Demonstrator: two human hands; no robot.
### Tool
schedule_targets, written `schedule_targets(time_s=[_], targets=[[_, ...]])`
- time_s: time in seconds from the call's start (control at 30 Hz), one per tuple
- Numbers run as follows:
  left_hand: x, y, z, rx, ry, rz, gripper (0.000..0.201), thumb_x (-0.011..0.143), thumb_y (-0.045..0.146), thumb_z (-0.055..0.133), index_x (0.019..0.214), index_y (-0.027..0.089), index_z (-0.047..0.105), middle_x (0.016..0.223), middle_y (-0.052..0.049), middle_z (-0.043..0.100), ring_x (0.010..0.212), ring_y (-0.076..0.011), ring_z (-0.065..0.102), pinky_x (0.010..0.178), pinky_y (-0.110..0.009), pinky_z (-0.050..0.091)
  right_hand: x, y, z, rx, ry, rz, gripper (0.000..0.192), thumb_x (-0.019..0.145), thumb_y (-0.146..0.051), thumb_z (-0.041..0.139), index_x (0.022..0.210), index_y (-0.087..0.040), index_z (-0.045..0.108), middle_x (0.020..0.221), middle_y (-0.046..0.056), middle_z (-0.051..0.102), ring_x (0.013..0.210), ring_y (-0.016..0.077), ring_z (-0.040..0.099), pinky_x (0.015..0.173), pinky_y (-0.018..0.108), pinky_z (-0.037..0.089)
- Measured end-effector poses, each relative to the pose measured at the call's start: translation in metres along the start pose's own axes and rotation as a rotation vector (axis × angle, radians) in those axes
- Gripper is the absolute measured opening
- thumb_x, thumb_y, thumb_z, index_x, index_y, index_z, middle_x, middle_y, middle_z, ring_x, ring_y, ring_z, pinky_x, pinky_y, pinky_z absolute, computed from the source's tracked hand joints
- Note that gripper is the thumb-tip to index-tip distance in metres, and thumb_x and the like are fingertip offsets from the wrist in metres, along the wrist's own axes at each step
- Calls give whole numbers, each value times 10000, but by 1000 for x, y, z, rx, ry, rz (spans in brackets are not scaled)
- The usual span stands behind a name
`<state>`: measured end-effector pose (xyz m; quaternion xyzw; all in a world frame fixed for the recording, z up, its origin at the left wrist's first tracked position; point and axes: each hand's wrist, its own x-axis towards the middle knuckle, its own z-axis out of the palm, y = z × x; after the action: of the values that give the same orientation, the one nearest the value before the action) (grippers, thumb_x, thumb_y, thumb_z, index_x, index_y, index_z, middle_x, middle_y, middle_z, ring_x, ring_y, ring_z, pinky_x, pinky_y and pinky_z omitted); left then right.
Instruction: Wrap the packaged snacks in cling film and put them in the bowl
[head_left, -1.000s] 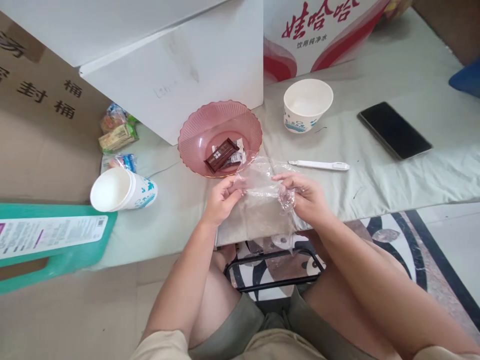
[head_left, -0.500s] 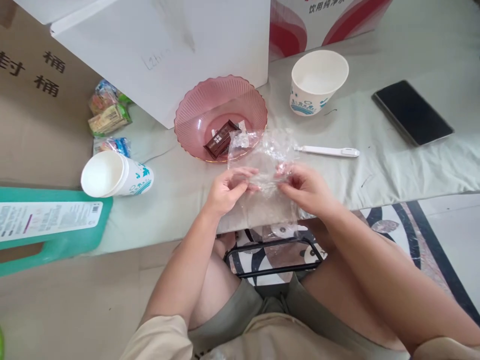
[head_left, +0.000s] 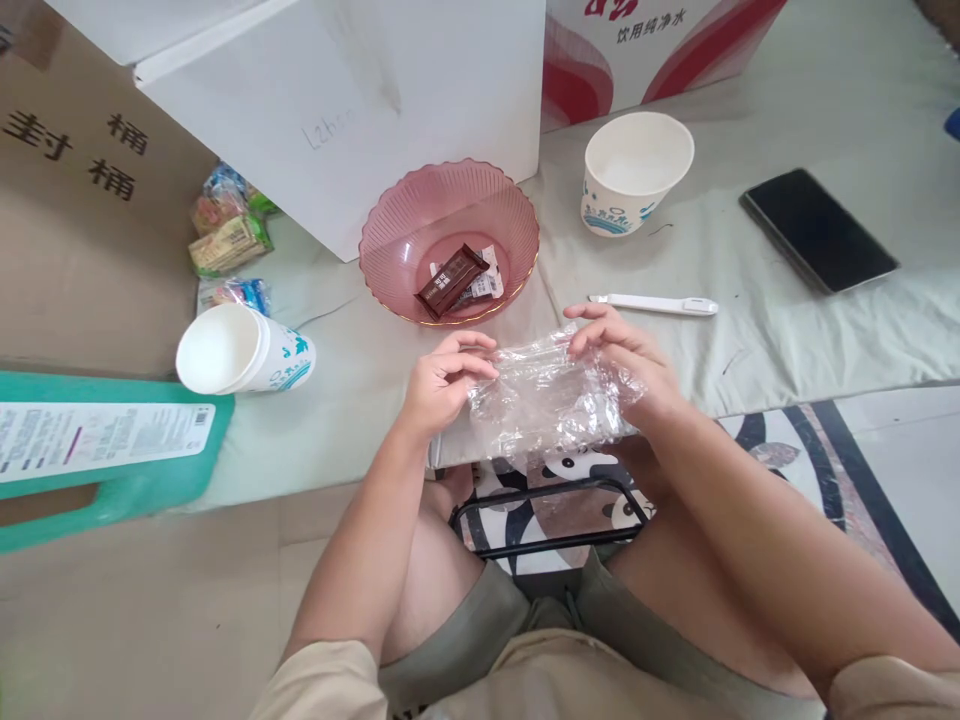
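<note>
A crumpled clear plastic bag [head_left: 551, 395] is stretched between my two hands over the table's front edge. My left hand [head_left: 448, 385] grips the bag's left end, its fingers pointing right and the thumb mostly hidden. At the right end my right hand [head_left: 630, 360] holds the film, with the index finger raised a little. Just beyond them stands a pink ribbed bowl [head_left: 386, 225] with a gold rim. Inside it a brown wrapped snack [head_left: 452, 281] lies across a white packet [head_left: 487, 283]. A white pen-like cutter [head_left: 654, 303] lies beyond my right hand.
A paper cup [head_left: 637, 150] stands at the back right, near a black phone [head_left: 820, 228]. On the left are stacked paper cups [head_left: 244, 348] lying tilted, several snack packets [head_left: 229, 240] and a green jug [head_left: 172, 470]. White boxes [head_left: 337, 110] line the back.
The bag has come down off the bowl's edge and is bunched lower between my hands. My right hand has turned and its fingers have shifted along the film. The view has tilted slightly.
</note>
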<state>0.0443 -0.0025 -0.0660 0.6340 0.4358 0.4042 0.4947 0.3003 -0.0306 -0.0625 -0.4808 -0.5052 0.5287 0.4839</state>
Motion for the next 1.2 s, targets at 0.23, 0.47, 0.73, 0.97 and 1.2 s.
schedule_targets(time_s=[0.23,0.47,0.73,0.97,1.2], targets=[[8,-1,-2,-180,113,-101,379,564,116,596,866,233,791,972,-32,795,1011,-216,733,911,-338,571,22,4,35,-132,-81,63,728,733,-174,651,1443,-254,510,1474,117,535,835,156,631,809,372,579],[10,1,-8,-95,416,-193,96,632,239,629,650,215,721,758,-29,773,920,-237,731,919,-355,540,45,-2,56,-228,-120,-67,746,726,-39,518,1442,-247,540,1418,118,571,956,162,641,884,361,583],[11,-6,-8,-44,485,-171,99,669,233,653,692,229,750,797,-16,789,879,-215,726,874,-331,537,46,-3,51,-199,-158,-94,674,725,-48,512,1365,-251,567,1433,105,587,1173,199,628,853,326,580],[12,-12,-11,-68,521,-143,125,674,203,641,748,222,740,821,-11,779,879,-199,716,863,-312,535,51,-3,56,-212,-173,-99,706,734,-68,517,1416,-242,572,1471,117,580,1263,225,607,880,339,585],[15,-7,-12,-101,560,-170,158,636,208,647,780,222,712,844,-5,760,903,-177,701,861,-279,509,55,-1,64,-206,-172,-102,737,737,-65,514,1446,-259,575,1486,113,570,1343,239,570,921,358,576]])
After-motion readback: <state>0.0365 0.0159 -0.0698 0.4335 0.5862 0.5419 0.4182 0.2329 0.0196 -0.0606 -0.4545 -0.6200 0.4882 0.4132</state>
